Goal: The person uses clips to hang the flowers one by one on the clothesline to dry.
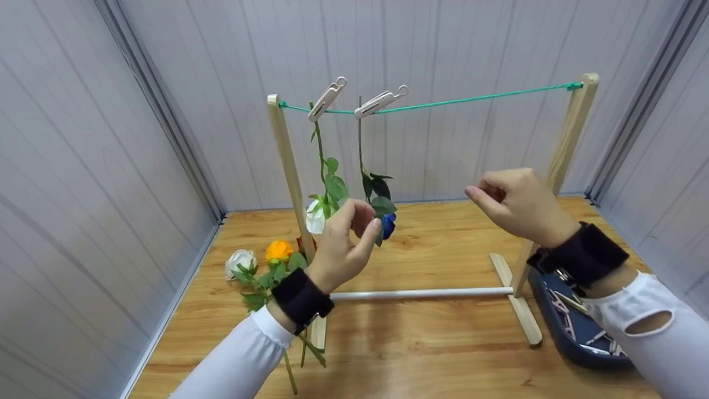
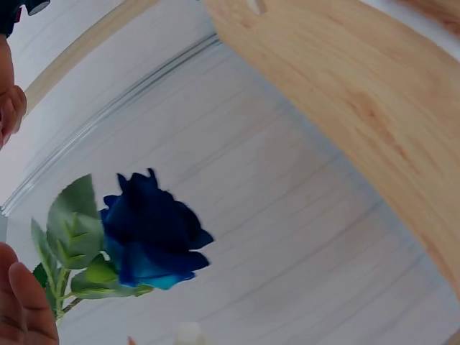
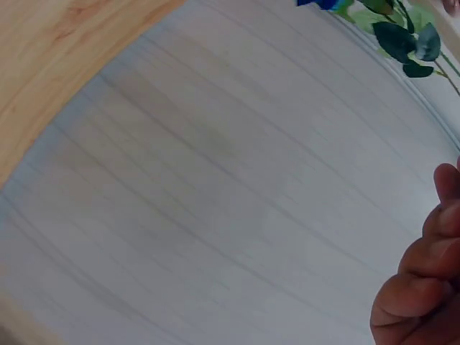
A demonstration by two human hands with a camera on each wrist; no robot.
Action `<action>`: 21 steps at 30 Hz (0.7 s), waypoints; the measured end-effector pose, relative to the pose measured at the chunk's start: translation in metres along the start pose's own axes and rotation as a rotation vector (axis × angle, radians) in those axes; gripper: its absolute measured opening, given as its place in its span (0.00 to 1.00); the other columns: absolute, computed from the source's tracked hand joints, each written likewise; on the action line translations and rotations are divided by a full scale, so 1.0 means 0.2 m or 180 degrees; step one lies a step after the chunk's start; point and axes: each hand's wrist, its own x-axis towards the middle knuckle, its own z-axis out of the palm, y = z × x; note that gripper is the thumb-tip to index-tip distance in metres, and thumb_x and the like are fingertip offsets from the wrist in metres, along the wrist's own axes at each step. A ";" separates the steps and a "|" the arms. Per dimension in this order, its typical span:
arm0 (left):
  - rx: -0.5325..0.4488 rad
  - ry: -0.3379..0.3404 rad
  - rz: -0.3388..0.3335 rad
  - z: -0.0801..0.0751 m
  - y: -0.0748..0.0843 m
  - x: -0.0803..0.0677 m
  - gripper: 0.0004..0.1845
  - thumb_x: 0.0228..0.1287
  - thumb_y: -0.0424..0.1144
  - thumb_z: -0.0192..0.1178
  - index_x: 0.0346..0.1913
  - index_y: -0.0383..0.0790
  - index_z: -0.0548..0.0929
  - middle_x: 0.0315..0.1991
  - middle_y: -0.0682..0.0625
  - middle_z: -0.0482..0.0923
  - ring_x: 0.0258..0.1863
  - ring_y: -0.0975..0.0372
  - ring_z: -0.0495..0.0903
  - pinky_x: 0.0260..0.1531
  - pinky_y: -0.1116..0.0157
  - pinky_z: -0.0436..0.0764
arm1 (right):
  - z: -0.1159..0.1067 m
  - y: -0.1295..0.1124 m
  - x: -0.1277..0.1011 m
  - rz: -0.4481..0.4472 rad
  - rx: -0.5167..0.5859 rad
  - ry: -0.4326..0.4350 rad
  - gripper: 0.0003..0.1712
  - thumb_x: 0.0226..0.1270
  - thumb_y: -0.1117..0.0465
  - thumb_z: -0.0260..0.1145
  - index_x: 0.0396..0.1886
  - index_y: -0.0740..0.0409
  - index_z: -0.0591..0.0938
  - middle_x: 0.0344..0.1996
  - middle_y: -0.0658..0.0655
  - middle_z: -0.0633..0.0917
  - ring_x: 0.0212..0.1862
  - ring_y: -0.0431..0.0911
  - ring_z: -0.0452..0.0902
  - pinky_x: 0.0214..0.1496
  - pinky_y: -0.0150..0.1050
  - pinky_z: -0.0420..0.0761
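A blue rose [image 2: 154, 233] hangs head down by its stem from a light clothespin [image 1: 381, 104] on the green cord [image 1: 476, 98]. My left hand [image 1: 346, 244] is beside its leaves in the head view, fingers loosely bent with a gap between thumb and forefinger. Nothing shows in its grasp. To the left, a white rose [image 1: 316, 217] also hangs upside down under a second clothespin [image 1: 327, 100], partly behind that hand. My right hand [image 1: 520, 205] is raised in the air near the right post, fingers loosely curled and nothing in them.
The cord runs between two wooden posts [image 1: 573, 133] joined low down by a white rod [image 1: 421, 293]. Cut roses, including an orange one [image 1: 278, 251] and a white one [image 1: 241, 264], lie at left. A dark blue tray [image 1: 592, 359] of clothespins is at right, under my forearm.
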 end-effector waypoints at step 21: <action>0.0460 -0.1077 -0.0398 0.00 -0.10 -0.33 0.04 0.79 0.36 0.63 0.43 0.40 0.81 0.32 0.50 0.82 0.31 0.60 0.81 0.32 0.67 0.81 | -0.12 0.35 -0.57 0.0578 0.0003 -0.0337 0.28 0.63 0.73 0.74 0.15 0.44 0.71 0.16 0.34 0.64 0.19 0.27 0.56 0.21 0.27 0.59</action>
